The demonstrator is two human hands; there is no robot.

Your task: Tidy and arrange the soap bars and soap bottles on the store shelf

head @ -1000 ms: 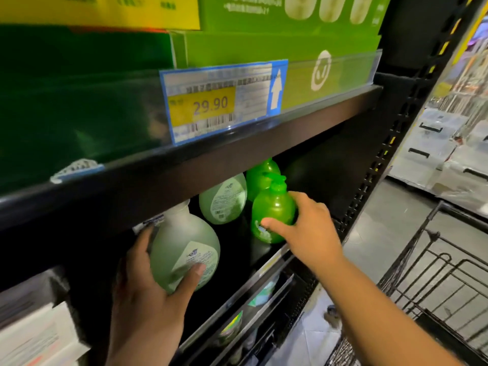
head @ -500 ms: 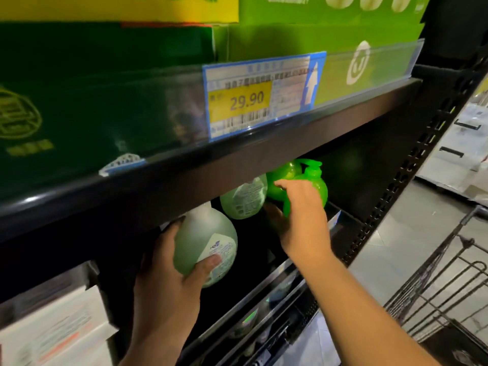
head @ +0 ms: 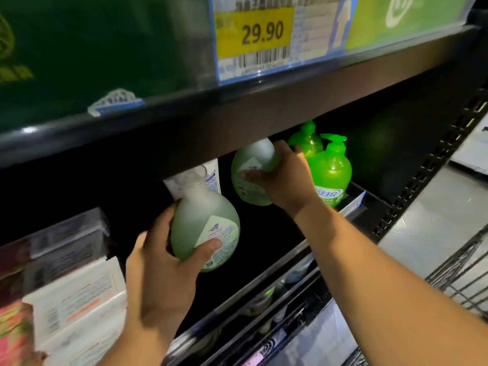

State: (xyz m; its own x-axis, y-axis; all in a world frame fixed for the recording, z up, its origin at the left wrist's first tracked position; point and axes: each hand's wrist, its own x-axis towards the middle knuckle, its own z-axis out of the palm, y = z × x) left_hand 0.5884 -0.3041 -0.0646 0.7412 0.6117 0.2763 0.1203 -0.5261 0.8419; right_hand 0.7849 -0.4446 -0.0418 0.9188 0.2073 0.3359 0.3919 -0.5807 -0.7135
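Under the price tag (head: 254,35), on the dark shelf (head: 264,233), the left hand (head: 158,273) curls round the nearer pale bottle (head: 203,223) and the right hand (head: 286,180) curls round the farther pale bottle (head: 250,167), just beside two green bottles (head: 330,173); lining-up appears in hand, next requiring both set upright, labels outward.

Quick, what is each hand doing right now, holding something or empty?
Left hand: grips the near pale green bottle.
Right hand: grips the farther pale green bottle.
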